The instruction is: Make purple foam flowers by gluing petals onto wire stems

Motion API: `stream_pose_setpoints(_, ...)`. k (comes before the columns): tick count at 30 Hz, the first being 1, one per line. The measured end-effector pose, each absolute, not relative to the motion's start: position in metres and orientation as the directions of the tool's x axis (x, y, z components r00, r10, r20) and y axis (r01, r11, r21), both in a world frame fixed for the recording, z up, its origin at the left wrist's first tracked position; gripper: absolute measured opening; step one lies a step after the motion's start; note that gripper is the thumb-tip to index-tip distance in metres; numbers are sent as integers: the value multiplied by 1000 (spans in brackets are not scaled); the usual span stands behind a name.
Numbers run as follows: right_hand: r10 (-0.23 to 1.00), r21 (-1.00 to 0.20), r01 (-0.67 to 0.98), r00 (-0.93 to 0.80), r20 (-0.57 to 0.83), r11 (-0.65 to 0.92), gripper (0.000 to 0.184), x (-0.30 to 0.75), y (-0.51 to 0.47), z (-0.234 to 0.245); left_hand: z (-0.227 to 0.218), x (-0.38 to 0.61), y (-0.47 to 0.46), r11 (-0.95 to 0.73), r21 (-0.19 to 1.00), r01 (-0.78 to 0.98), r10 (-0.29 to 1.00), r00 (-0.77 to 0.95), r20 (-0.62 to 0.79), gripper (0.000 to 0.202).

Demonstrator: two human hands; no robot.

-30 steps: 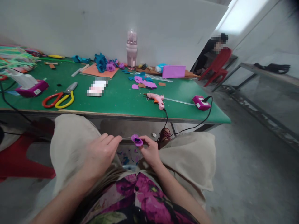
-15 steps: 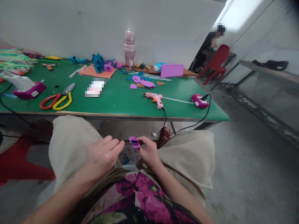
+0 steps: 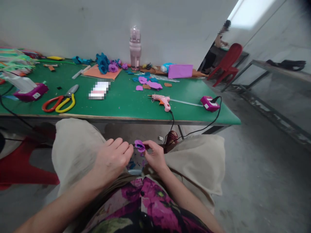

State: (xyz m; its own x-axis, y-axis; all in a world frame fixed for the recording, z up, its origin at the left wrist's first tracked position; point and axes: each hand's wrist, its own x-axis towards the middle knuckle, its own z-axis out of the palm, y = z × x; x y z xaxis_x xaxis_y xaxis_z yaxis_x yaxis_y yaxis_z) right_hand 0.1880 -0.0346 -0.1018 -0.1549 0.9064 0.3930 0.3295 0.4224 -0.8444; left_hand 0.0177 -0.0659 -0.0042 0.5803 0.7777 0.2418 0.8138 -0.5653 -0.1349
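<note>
Over my lap, my right hand (image 3: pixel 154 156) pinches a small purple foam flower (image 3: pixel 139 146) between thumb and fingers. My left hand (image 3: pixel 113 160) is closed in a pinch at the flower's left side, on a thin wire stem that sticks out of it. Both hands sit between my knees, below the front edge of the green table (image 3: pixel 121 103). A pink glue gun (image 3: pixel 162 101) lies on the table ahead of my right hand, its black cord hanging over the edge.
On the table lie red and yellow scissors (image 3: pixel 59 102), purple foam petals (image 3: pixel 148 84), blue and purple flowers (image 3: pixel 107 64), a pink bottle (image 3: pixel 135 47), a purple foam sheet (image 3: pixel 180 71) and a purple plug box (image 3: pixel 209 104). A red stool (image 3: pixel 17 165) stands left. A person sits far right by a red chair (image 3: pixel 228 61).
My left hand has slid right along the wire until its fingertips reach the flower. My right hand has turned the flower slightly, keeping hold of it.
</note>
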Motion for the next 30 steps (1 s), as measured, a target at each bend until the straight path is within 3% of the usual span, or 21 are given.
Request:
stream_pose_setpoints(12, 906, -832, 357, -161, 392, 424, 18, 188, -34, -101, -6, 19, -60, -572, -226, 789, 755, 614, 230, 22)
stream_pose_setpoints(30, 901, -818, 379, -168, 400, 433, 20, 190, -34, -107, -5, 23, -59, -568, -234, 789, 764, 612, 207, 20)
